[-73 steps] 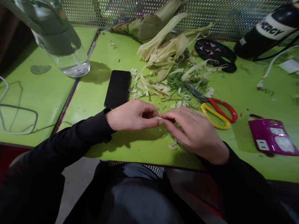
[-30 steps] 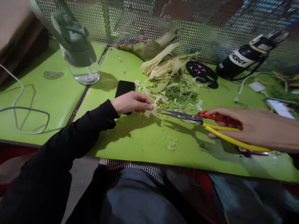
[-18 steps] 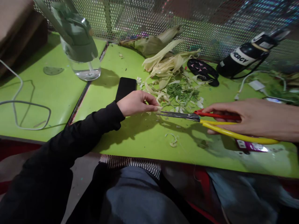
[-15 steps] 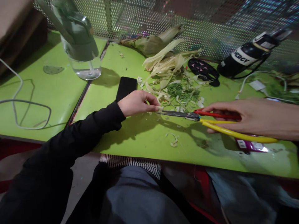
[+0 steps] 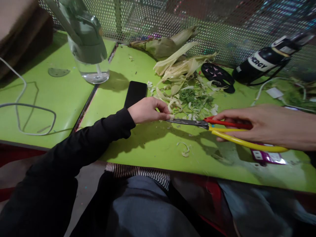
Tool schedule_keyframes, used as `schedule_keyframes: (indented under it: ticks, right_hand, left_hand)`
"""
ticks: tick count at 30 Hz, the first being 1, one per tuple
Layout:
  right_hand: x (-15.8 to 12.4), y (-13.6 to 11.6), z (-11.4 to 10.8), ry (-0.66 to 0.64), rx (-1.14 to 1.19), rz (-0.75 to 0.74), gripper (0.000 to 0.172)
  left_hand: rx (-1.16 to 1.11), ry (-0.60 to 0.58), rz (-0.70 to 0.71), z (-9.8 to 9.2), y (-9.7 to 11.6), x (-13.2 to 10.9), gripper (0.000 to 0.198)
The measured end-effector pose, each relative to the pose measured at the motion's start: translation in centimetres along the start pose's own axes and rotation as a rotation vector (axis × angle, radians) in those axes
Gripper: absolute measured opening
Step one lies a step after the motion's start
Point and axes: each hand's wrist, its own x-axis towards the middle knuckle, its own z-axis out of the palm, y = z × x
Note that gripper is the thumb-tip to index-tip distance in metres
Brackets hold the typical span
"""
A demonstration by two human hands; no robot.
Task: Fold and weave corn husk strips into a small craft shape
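My left hand (image 5: 148,110) pinches a small pale piece of corn husk (image 5: 171,116) just above the green table (image 5: 153,144). My right hand (image 5: 269,125) grips the red and yellow handles of the scissors (image 5: 222,129). The scissor blades are nearly closed and their tips touch the husk piece at my left fingertips. A pile of husk strips and green cuttings (image 5: 187,95) lies just behind the blades.
A black phone (image 5: 135,93) lies behind my left hand. A water bottle (image 5: 87,39) stands at the back left, a black bottle (image 5: 266,61) lies at the back right. A purple device (image 5: 268,157) sits under my right wrist. A grey cable (image 5: 27,113) loops at left.
My right hand let go of the husk, took up the scissors and brought the blades to the piece in my left fingers. The blades have since closed on it.
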Motion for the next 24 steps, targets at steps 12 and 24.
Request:
schedule_keyframes:
  ticks: [12,24]
  right_hand:
    - [-0.8,0.5,2.0,0.083,0.084,-0.154,0.075]
    - [0.1,-2.7,5.1,0.632,0.213,-0.41,0.025]
  left_hand:
    - [-0.199,-0.035,-0.107,0.0,0.2,0.1,0.012]
    - [-0.522,-0.166,-0.158,0.9,0.5,-0.2,0.009]
